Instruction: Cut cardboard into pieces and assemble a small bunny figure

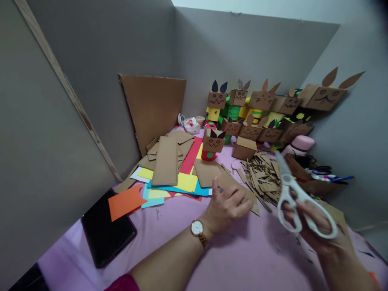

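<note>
My left hand point(227, 206), with a watch point(197, 228) on its wrist, rests at the near edge of a flat brown cardboard piece point(222, 178). Its fingers are bent, and whether they grip the cardboard is hidden. At the right, my right hand point(318, 226) holds white-handled scissors point(291, 190) above the table, blades pointing up and away. Beyond my left hand stands a small cardboard animal figure point(214, 141) with a red base. To its right is a plain cardboard box point(244, 148).
Several animal figures point(262, 99) line the back. Cardboard scraps point(263, 178) are heaped at the right, beside a box of pens point(318, 184). Left are stacked cardboard strips point(165, 161), coloured papers point(184, 182), an orange paper point(125, 202) and a black tablet-like object point(106, 230).
</note>
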A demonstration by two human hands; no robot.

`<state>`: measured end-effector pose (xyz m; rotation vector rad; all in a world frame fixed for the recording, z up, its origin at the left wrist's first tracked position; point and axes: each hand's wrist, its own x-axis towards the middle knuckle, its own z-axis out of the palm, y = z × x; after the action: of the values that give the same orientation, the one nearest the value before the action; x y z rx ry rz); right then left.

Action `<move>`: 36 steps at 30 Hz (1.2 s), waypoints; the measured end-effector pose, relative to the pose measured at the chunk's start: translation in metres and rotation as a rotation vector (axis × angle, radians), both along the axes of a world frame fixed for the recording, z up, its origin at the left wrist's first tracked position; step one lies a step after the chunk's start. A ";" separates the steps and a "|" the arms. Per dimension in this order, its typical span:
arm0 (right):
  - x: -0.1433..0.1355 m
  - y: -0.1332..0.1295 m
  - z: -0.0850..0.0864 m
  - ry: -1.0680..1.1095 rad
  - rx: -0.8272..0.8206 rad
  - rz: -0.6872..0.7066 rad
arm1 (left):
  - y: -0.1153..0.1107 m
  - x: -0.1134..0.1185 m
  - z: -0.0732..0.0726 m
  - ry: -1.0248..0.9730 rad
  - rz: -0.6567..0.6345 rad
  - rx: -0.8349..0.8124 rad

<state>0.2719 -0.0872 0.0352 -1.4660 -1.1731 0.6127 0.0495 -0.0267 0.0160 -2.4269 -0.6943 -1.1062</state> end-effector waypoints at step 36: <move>-0.042 0.001 -0.021 0.758 -0.086 0.223 | 0.013 -0.012 0.000 -0.244 -0.172 -0.142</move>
<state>0.2295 -0.0864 0.0145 -1.0164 -0.7085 1.2518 0.0373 -0.0134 0.0158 -2.5349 -0.6670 -1.4873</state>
